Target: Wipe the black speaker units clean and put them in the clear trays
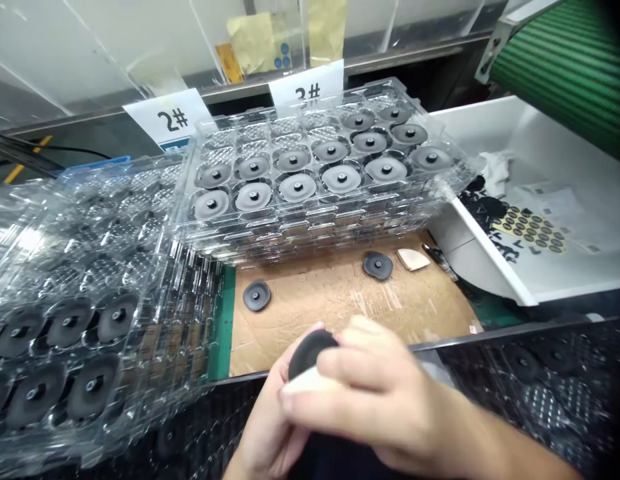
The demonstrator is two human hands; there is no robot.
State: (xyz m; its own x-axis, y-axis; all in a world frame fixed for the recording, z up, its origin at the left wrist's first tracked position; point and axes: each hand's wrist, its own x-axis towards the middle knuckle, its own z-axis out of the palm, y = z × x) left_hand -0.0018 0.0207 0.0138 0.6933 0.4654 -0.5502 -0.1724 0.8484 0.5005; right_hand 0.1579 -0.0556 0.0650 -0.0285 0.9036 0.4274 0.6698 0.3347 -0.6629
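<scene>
My left hand is closed around the edge of a dark grey round part, holding it above the near edge of the bench. Over it, my right hand pinches a white pad against or very close to the part; the fingers hide the exact contact. Just beyond my hands lies a sheet of brown cardboard. On it rest a loose grey part with a central stud at the left, another loose grey part further right, and a cream wedge-shaped pad beside that one.
A stack of clear plastic trays holding grey parts stands behind the cardboard. More clear trays are piled at left. On the right, a white bin contains dark scraps and a yellow sticker sheet. A green ribbed belt overhangs the bin.
</scene>
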